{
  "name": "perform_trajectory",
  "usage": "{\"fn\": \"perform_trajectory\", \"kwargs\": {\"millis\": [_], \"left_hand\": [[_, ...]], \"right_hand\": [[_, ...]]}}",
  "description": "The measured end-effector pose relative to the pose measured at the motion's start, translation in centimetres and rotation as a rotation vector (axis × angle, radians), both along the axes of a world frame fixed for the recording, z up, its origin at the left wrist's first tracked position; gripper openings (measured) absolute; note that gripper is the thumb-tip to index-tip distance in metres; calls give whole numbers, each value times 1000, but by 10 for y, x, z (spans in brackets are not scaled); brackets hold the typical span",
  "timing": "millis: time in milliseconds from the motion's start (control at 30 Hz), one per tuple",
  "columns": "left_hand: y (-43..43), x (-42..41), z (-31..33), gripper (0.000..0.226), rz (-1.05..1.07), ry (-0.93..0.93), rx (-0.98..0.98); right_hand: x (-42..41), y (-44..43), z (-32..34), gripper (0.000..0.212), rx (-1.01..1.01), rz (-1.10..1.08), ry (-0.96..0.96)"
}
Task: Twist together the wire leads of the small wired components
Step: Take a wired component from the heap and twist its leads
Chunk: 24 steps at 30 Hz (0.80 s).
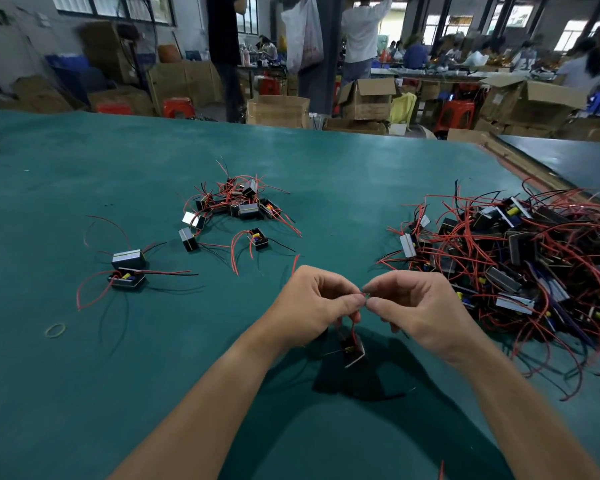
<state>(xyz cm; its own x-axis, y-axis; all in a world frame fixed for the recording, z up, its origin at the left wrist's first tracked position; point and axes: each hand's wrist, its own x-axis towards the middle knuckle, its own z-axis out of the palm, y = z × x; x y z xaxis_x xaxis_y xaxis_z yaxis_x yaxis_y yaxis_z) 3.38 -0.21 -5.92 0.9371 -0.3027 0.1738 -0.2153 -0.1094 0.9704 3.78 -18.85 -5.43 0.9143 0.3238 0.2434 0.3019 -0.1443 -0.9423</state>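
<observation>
The wire leads (364,295) of one small component (353,348) meet between the two hands, low over the near part of the green table (84,168), and the component hangs just below them. The left hand (317,303) and right hand (420,310) each pinch the red ends, so this twist seems under way. The small pile (236,202) beyond looks finished. The big heap (520,258) on the right likely remains.

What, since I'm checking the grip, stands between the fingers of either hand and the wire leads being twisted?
Nothing visible. The left hand and right hand both pinch the wire leads directly between bare fingers; the component is beneath the left hand, away from the pinch.
</observation>
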Motion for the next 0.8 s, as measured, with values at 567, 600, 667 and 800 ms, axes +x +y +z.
{"fn": "perform_trajectory", "kwargs": {"millis": [567, 600, 667, 800], "left_hand": [[-11, 1, -3, 16, 200, -54, -35], [-11, 1, -2, 19, 217, -30, -62], [-10, 3, 0, 21, 263, -2, -91], [-9, 6, 2, 19, 336, 34, -187]], "right_hand": [[-6, 8, 4, 7, -37, -101, 140], [-7, 8, 5, 3, -92, -50, 94], [-10, 9, 5, 18, -256, 63, 18], [-18, 22, -5, 53, -574, 7, -103]]}}
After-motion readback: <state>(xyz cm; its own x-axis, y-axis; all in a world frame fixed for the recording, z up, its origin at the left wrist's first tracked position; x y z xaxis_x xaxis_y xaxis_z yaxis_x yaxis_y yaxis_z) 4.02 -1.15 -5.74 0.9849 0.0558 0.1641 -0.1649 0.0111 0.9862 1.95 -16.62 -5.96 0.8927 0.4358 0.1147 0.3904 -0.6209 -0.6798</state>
